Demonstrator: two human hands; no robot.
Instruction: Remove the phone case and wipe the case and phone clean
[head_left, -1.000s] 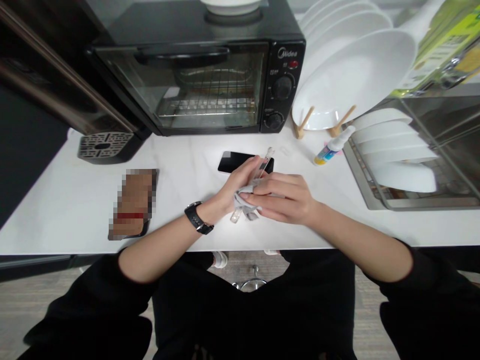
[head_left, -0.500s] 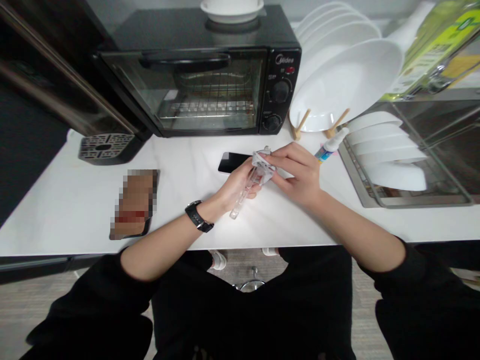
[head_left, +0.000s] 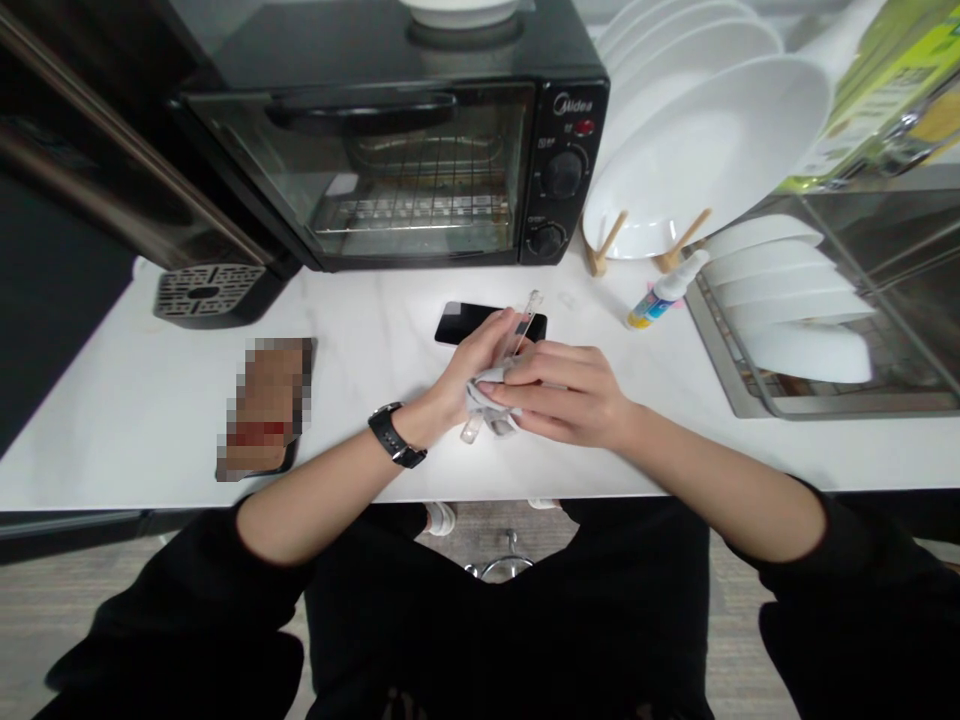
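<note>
**Clear phone case [head_left: 527, 322] under a pale grey cloth [head_left: 475, 398]**

Far left: drip tray [head_left: 210, 312] of a dark appliance. Nearer the edge of the white counter [head_left: 360, 330] lies a flat dark-edged item [head_left: 264, 400]; its face is blurred out, identity not certain.

Centre: left hand [head_left: 469, 368], black watch [head_left: 397, 436] at the wrist, is clamped on the case. Case is tilted, seen nearly edge-on, above the counter; far end projects past the fingers, near corner below the cloth. Black smartphone [head_left: 463, 323] lies just behind, partly covered from view.

Right of that: right hand [head_left: 576, 392], fingers together, pinches the bunched cloth against the case. Step in hand, as judged: wiping. Next move calls for a steady left grip and light, even pressure; thin plastic probably flexes.

Further right: small spray bottle [head_left: 655, 303], tilted in view, near the dish rack [head_left: 731, 385].

Change against half a second ago: cloth and right hand are nearer the body, off the far end and over the near half; the spray bottle's yellow base now shows, where the hand covered part of it.
</note>
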